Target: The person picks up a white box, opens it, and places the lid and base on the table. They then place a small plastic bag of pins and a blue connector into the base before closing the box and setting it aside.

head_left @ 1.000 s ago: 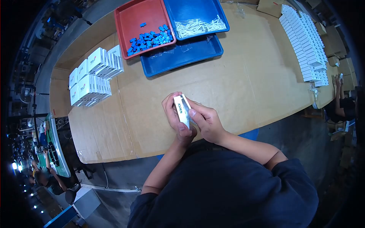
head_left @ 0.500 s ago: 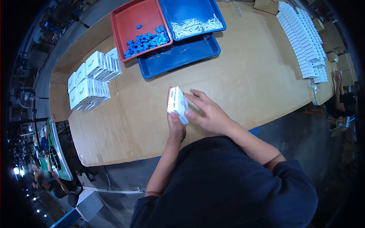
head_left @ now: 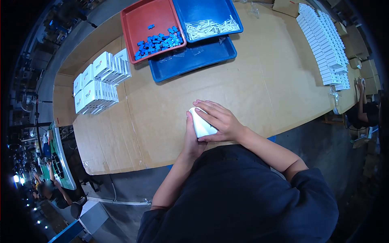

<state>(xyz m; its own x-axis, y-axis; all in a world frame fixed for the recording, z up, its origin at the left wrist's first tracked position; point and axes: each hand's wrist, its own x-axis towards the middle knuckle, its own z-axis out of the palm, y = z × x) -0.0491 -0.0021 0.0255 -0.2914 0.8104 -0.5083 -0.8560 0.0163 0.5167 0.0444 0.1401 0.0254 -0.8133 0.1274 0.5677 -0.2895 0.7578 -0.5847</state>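
Both hands together near the middle of the frame, the right over the left.
The left hand (head_left: 192, 137) is cupped below, its thumb pointing up the frame; the left forearm (head_left: 173, 183) rises from the lower centre-left. The right hand (head_left: 227, 124) lies back up, fingers slightly parted and reaching left, thumb beneath them; the right forearm (head_left: 267, 150) slants in from the right, elbow bent.

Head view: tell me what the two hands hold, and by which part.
A white box: left hand along its left side, right hand across its upper face.
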